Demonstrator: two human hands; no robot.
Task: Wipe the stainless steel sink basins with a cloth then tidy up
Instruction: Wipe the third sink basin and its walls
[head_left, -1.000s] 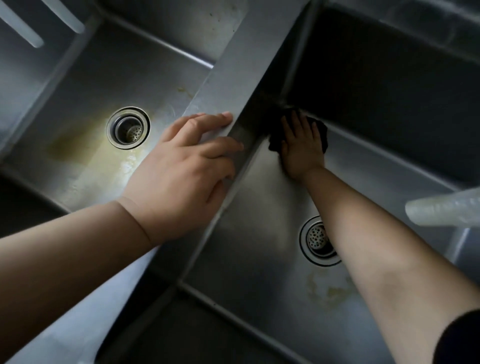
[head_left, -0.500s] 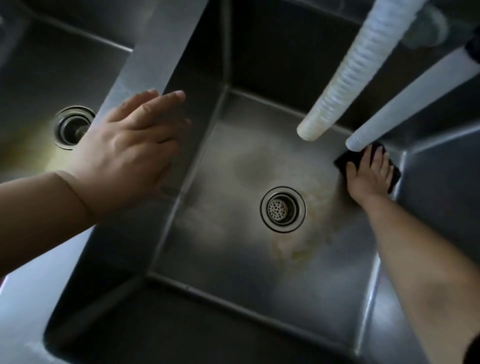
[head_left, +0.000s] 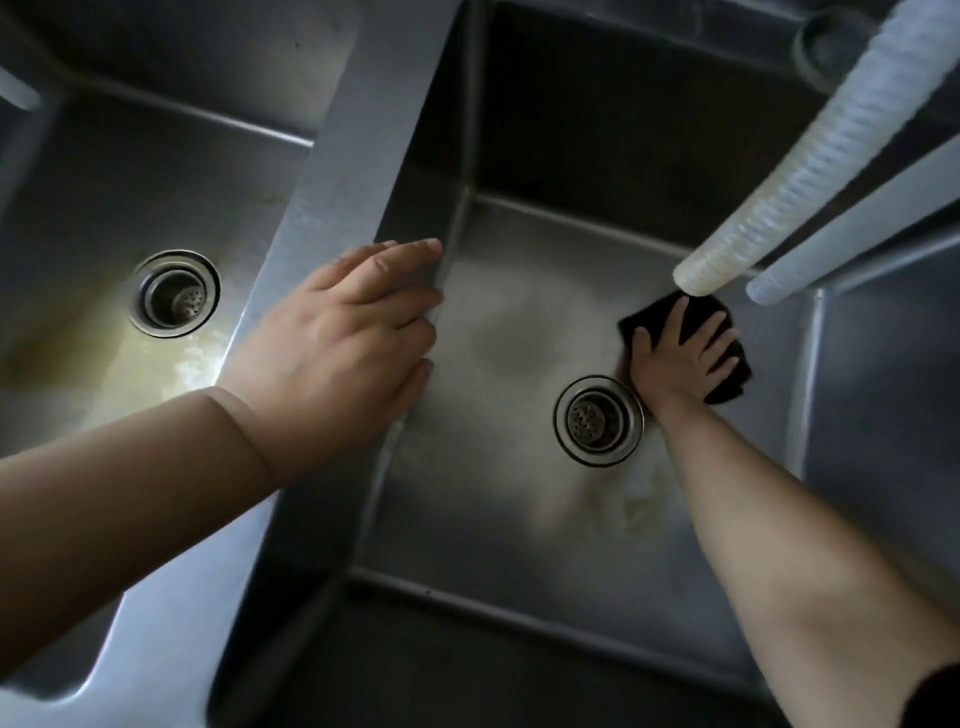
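We are partway through wiping the right basin (head_left: 467, 519). Our right hand (head_left: 680, 358) has its fingers spread and pressed flat on the dark cloth (head_left: 727, 374), which lies on the basin floor just at two o'clock of the drain (head_left: 597, 420). Our left hand (head_left: 343, 338) lies with straight, relaxed fingers on the divider (head_left: 353, 171) between the basins, bracing us; it holds nothing.

The risks, as we judge them:

- Two pale hoses (head_left: 810, 171) hang over the basin from one o'clock, their ends right above the cloth. A wide sweep toward twelve o'clock could knock them with our knuckles or wrist.
- With a flat palm and no curl of the fingers around the cloth, a fast stroke could let it bunch or slide out from under us, most likely at the raised drain rim.
- A yellowish stain (head_left: 639, 506) sits at six o'clock of the drain, and is easily missed under our forearm.
- The left basin (head_left: 104, 182) shows a yellow film around its own drain (head_left: 174, 293) and still seems to need wiping before we tidy up.
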